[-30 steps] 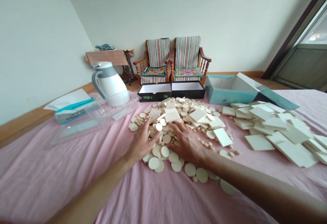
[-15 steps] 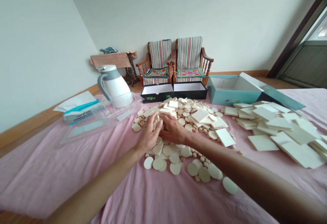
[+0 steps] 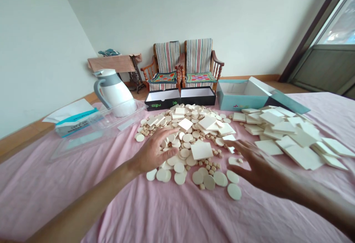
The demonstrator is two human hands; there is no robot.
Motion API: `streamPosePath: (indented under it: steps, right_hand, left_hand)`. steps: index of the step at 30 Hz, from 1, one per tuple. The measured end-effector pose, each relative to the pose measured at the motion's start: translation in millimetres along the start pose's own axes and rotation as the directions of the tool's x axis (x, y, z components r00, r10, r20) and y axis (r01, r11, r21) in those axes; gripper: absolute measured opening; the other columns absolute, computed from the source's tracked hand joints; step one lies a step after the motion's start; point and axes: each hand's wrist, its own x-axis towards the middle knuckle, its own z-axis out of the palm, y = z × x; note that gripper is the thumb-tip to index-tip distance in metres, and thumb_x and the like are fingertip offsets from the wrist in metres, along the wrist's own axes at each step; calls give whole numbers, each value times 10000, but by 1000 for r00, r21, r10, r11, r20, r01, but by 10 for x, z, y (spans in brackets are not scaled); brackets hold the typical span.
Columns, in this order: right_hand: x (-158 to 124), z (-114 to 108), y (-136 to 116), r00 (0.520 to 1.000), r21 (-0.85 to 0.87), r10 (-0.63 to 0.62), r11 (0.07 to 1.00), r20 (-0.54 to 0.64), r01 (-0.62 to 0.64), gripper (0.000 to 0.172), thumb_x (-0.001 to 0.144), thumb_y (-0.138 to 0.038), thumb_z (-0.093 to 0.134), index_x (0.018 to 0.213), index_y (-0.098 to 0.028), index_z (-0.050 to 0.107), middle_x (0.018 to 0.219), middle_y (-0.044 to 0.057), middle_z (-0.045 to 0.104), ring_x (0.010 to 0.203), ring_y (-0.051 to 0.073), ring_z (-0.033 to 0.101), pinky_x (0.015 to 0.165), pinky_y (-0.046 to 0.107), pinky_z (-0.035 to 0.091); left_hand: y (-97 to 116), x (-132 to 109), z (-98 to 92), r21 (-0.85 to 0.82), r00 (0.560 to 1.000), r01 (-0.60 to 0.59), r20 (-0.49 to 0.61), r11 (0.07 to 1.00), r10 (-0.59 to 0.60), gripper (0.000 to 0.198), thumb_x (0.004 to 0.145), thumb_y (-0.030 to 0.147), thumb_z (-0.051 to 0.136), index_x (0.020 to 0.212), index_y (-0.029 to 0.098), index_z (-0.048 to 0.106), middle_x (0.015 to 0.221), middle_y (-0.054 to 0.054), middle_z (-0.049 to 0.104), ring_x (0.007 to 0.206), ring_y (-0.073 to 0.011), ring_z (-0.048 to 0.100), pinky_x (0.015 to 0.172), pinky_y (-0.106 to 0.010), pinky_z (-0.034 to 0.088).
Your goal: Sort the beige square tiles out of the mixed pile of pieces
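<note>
My left hand (image 3: 155,150) hovers at the left side of a mixed heap of pale wooden pieces, thumb and fingers apart, holding nothing. On the heap's right side my right hand (image 3: 255,161) is spread too, nothing in its grasp, its fingertips close to a square wooden tile (image 3: 229,138). Between the hands lie a larger square tile (image 3: 202,150), round wooden discs (image 3: 179,178) and small wooden cubes (image 3: 210,166). More discs and tiles are heaped behind them. Whether the fingertips touch any piece I cannot tell.
A pile of square tiles (image 3: 285,126) lies at the right. Behind stand two black open boxes (image 3: 162,104) and a light-blue box (image 3: 241,102). To the left are a grey-white thermos jug (image 3: 118,95), a clear plastic tray (image 3: 83,143) and a tissue pack (image 3: 74,123). Pink cloth (image 3: 124,209) covers the surface.
Both hands were together on the middle of the heap. They have parted, the left moving left and nearer, the right moving right, uncovering tiles and discs. The view has shifted slightly.
</note>
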Motion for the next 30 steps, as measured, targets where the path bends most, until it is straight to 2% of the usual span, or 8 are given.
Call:
streamPosePath:
  steps: [4, 6, 11, 16, 20, 25, 28, 30]
  right_hand:
    - [-533, 77, 77, 999, -116, 12, 993, -45, -17, 795, 781, -497, 628, 1470, -296, 284, 1356, 118, 532, 1187, 350, 538, 918, 547, 495]
    - [-587, 124, 15, 999, -92, -9, 996, -40, 5, 865, 774, -480, 637, 1498, -313, 195, 1401, 111, 487, 1223, 353, 508, 920, 550, 497]
    - [-296, 308, -216, 998, 44, -35, 998, 44, 33, 820, 799, -309, 605, 1491, -320, 166, 1466, 107, 394, 1341, 313, 376, 1040, 527, 410]
    - [125, 574, -398, 998, 146, -57, 988, 11, 54, 700, 796, -142, 524, 1437, -249, 264, 1441, 162, 385, 1336, 304, 382, 1007, 485, 446]
    - [477, 657, -569, 997, 192, -54, 980, 47, 44, 642, 759, -109, 550, 1370, -188, 372, 1327, 173, 468, 1237, 304, 474, 984, 478, 457]
    - [869, 713, -704, 996, 252, -74, 966, 50, 59, 632, 756, -4, 444, 1358, -189, 397, 1246, 157, 512, 1109, 255, 542, 891, 422, 501]
    - [1048, 733, -738, 996, 256, -85, 963, 7, 80, 599, 767, -17, 452, 1341, -184, 419, 1259, 148, 508, 1130, 253, 522, 926, 426, 478]
    - [1117, 707, -745, 996, 233, -82, 969, -29, 87, 540, 781, -53, 486, 1311, -153, 450, 1294, 162, 486, 1164, 269, 493, 963, 442, 452]
  left_hand:
    - [-99, -386, -73, 284, 959, -115, 281, 952, 32, 811, 714, 653, 639, 1399, 290, 401, 1422, -105, 414, 1314, -338, 359, 1077, -522, 326]
    - [-142, -489, -35, 357, 944, -146, 328, 922, 22, 814, 748, 656, 597, 1437, 308, 337, 1446, -117, 382, 1320, -350, 346, 1060, -547, 328]
    - [-161, -487, 62, 411, 933, -243, 347, 879, 96, 745, 829, 573, 557, 1460, 289, 281, 1438, -121, 409, 1320, -326, 359, 1070, -520, 327]
    - [-147, -440, 75, 479, 898, -386, 391, 788, 202, 534, 869, 241, 536, 1383, 195, 401, 1390, -139, 473, 1266, -292, 444, 1052, -468, 379]
    - [-207, -391, 50, 526, 890, -435, 372, 730, 263, 375, 926, 127, 408, 1288, 181, 489, 1321, -127, 544, 1204, -241, 513, 1016, -418, 430]
    - [-311, -272, -24, 503, 918, -380, 307, 776, 251, 364, 948, 281, 449, 1304, 211, 477, 1317, -110, 545, 1192, -244, 518, 999, -433, 441]
    - [-432, -140, -48, 487, 952, -303, 193, 819, 237, 327, 943, 272, 454, 1255, 202, 526, 1247, -96, 585, 1154, -234, 535, 996, -421, 438]
    - [-556, -9, -62, 486, 976, -210, 57, 848, 209, 298, 947, 254, 434, 1208, 185, 563, 1194, -93, 606, 1122, -220, 548, 995, -404, 436]
